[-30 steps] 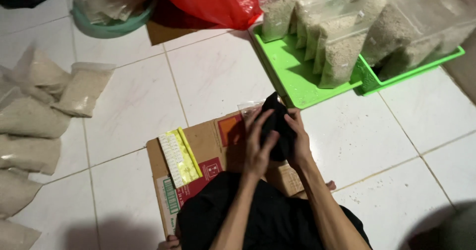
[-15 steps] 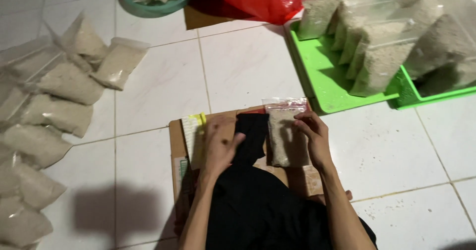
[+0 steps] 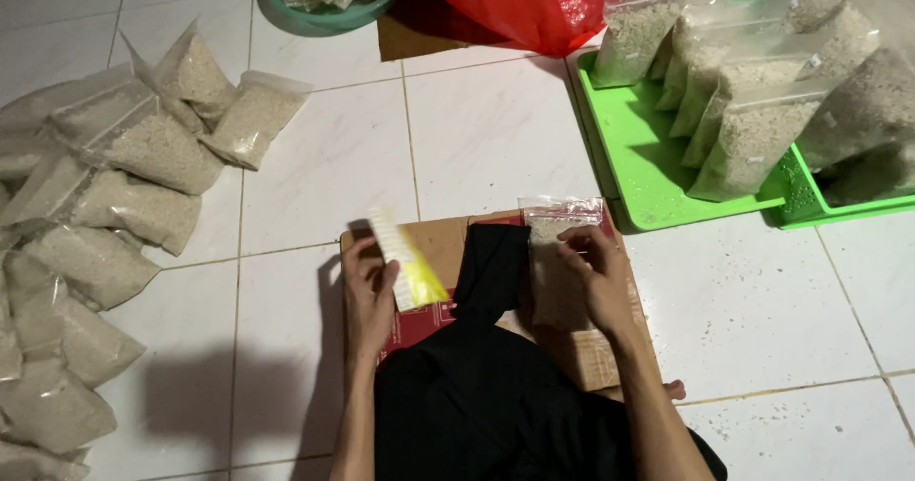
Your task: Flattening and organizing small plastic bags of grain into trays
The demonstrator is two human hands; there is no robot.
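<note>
Pressing a small grain-filled bag [image 3: 558, 262] flat on the cardboard sheet [image 3: 443, 243], the right hand [image 3: 599, 276] lies spread while the left hand [image 3: 370, 295] pinches a yellow-and-white strip [image 3: 408, 257]; finished bags [image 3: 105, 252] lie heaped left, upright filled bags [image 3: 753, 100] waiting in green trays [image 3: 648, 171].

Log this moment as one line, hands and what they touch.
left hand: holds yellow-white strip | right hand: rests on clear grain bag | under both: cardboard sheet | beside: green tray
</note>
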